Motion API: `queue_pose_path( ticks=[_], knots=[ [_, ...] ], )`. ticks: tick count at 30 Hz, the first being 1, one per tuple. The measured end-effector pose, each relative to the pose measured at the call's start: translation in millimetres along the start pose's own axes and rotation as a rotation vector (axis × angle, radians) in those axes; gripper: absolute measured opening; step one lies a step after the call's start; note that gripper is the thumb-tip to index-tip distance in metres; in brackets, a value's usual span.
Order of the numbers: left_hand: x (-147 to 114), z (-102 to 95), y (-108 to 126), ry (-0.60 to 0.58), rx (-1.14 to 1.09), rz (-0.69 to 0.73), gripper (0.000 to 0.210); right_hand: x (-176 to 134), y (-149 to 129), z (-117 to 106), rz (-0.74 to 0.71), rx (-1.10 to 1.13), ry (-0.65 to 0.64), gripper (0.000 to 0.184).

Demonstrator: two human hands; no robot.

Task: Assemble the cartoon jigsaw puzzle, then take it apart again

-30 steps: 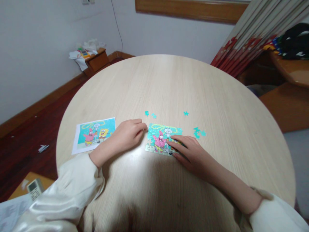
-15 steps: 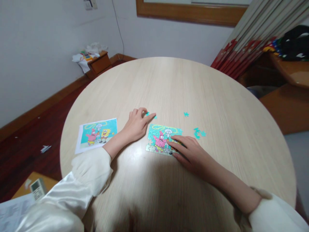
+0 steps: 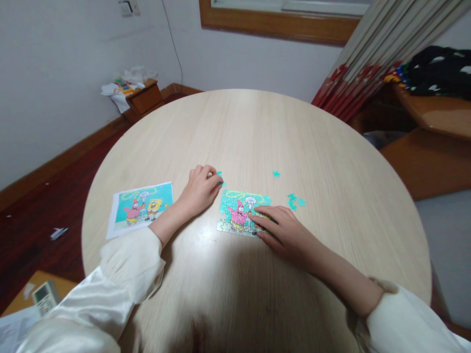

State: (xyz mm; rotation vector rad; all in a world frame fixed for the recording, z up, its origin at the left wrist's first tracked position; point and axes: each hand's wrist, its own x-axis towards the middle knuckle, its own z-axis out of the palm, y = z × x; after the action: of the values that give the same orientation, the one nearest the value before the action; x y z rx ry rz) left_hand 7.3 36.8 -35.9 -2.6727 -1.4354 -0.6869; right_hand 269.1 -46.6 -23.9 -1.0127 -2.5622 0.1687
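A partly joined jigsaw puzzle (image 3: pixel 240 214) with cartoon figures lies on the table in front of me. My right hand (image 3: pixel 285 228) rests over its right side, fingers spread, and covers the yellow figure there. Just past the puzzle's upper left corner is my left hand (image 3: pixel 203 189), thumb and forefinger closed together on a small turquoise puzzle piece (image 3: pixel 223 184). Another turquoise piece (image 3: pixel 220 173) shows beside its knuckles, partly hidden. The puzzle's lower left edge looks jagged, with a gap along its left side.
A reference picture sheet (image 3: pixel 143 207) lies left of my left forearm. One loose piece (image 3: pixel 276 174) lies beyond the puzzle, and a few more (image 3: pixel 293 200) cluster to its right. The round wooden table (image 3: pixel 243 132) stands near a wall, with a curtain (image 3: pixel 349 63) at right.
My left thumb has drawn in to meet the forefinger at the turquoise piece. My right hand stays on the puzzle. The whole view has shifted slightly.
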Motion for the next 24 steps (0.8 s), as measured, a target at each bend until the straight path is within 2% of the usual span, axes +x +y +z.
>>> queue_pose_path(
  ticks=[4, 8, 12, 15, 18, 24],
  knots=[
    [0, 1.0, 0, 0.022, -0.003, -0.003, 0.012, 1, -2, -2, -0.011, 0.024, 0.038, 0.028],
    [0, 0.8, 0, 0.026, -0.015, -0.004, 0.012, 4, 2, -7, -0.012, 0.050, 0.194, 0.023],
    [1, 1.8, -1, 0.020, -0.015, -0.017, 0.012, 15, 31, -7, 0.146, 0.022, 0.375, 0.021],
    [1, 2.5, -3, 0.022, -0.019, -0.025, 0.010, 27, 64, -3, 0.257, -0.029, 0.389, 0.024],
    [0, 1.9, -3, 0.026, -0.026, -0.043, 0.009, 35, 88, 1, 0.310, -0.044, 0.334, 0.028],
    [1, -1.4, -2, 0.003, -0.037, -0.063, 0.009, 36, 101, 3, 0.387, -0.018, 0.237, 0.035]
  ],
)
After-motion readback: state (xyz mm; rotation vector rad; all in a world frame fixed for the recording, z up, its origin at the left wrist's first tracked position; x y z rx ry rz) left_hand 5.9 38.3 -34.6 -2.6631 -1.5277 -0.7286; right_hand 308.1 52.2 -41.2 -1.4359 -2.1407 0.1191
